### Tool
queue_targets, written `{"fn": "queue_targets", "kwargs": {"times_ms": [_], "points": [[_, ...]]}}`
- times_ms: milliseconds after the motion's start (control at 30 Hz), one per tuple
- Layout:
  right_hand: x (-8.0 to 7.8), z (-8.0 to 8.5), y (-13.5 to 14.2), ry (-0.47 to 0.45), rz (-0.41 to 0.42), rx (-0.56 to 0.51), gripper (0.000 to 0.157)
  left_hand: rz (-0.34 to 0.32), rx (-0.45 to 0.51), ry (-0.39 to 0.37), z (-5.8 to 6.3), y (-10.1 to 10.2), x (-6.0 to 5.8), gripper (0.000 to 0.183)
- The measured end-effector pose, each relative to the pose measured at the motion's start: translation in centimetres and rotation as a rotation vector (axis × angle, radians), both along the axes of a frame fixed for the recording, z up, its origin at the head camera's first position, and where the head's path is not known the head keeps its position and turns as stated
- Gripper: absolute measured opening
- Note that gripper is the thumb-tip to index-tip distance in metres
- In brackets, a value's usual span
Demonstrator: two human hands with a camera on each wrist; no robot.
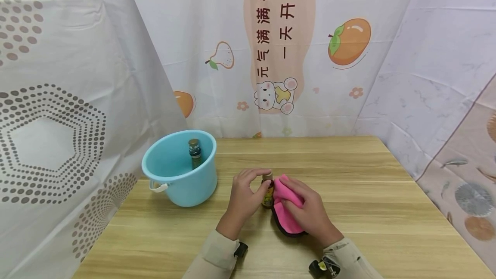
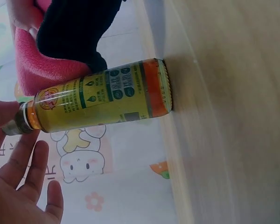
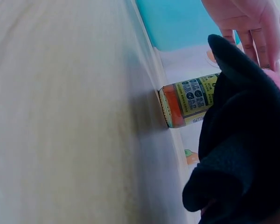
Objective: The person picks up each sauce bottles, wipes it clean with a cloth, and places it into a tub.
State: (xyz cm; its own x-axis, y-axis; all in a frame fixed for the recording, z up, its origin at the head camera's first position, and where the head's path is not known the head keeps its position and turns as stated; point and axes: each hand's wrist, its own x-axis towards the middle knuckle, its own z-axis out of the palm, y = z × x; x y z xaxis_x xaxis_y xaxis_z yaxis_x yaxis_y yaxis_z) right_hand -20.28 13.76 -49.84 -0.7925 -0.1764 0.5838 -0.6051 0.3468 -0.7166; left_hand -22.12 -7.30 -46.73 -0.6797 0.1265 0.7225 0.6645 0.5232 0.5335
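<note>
A small glass bottle with a yellow-green label stands upright on the wooden table. My left hand pinches it at the cap, thumb and fingers around the top, as the left wrist view shows; the label there is uncovered. In my right hand a pink cloth with a black edge is bunched up and held against the bottle's right side. From the right wrist, the cloth's black side hides the upper part of the bottle.
A light blue bucket with a white handle grip stands on the table to the left. Inside it another capped bottle leans near the right wall. A printed curtain hangs behind the wooden table.
</note>
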Motion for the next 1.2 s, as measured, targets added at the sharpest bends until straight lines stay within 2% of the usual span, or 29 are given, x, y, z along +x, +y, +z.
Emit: {"fn": "queue_targets", "kwargs": {"times_ms": [167, 267, 400, 533, 767, 1033, 1200], "points": [[0.17, 0.05, 0.06, -0.011, 0.009, 0.022, 0.056, 0.037, -0.005, 0.026, 0.11, 0.19, -0.11, 0.021], [0.30, 0.18, 0.07, -0.025, 0.012, 0.039, 0.056, 0.049, 0.004, -0.007, 0.20, 0.19, -0.10, 0.023], [0.38, 0.25, 0.07, -0.046, 0.005, 0.061, 0.057, 0.064, 0.009, -0.079, 0.27, 0.11, 0.01, 0.033], [0.40, 0.32, 0.00, -0.065, -0.007, 0.084, 0.057, 0.071, 0.004, -0.111, 0.26, 0.01, 0.05, 0.038], [0.44, 0.33, -0.08, -0.104, -0.036, 0.136, 0.055, 0.076, -0.001, -0.118, 0.34, 0.01, 0.11, 0.035], [0.43, 0.12, -0.14, -0.200, -0.052, 0.169, 0.053, 0.070, -0.008, -0.120, 0.30, 0.06, 0.21, 0.035], [0.39, -0.01, -0.12, -0.253, -0.054, 0.190, 0.054, 0.062, -0.007, -0.087, 0.28, 0.09, 0.22, 0.035]]}}
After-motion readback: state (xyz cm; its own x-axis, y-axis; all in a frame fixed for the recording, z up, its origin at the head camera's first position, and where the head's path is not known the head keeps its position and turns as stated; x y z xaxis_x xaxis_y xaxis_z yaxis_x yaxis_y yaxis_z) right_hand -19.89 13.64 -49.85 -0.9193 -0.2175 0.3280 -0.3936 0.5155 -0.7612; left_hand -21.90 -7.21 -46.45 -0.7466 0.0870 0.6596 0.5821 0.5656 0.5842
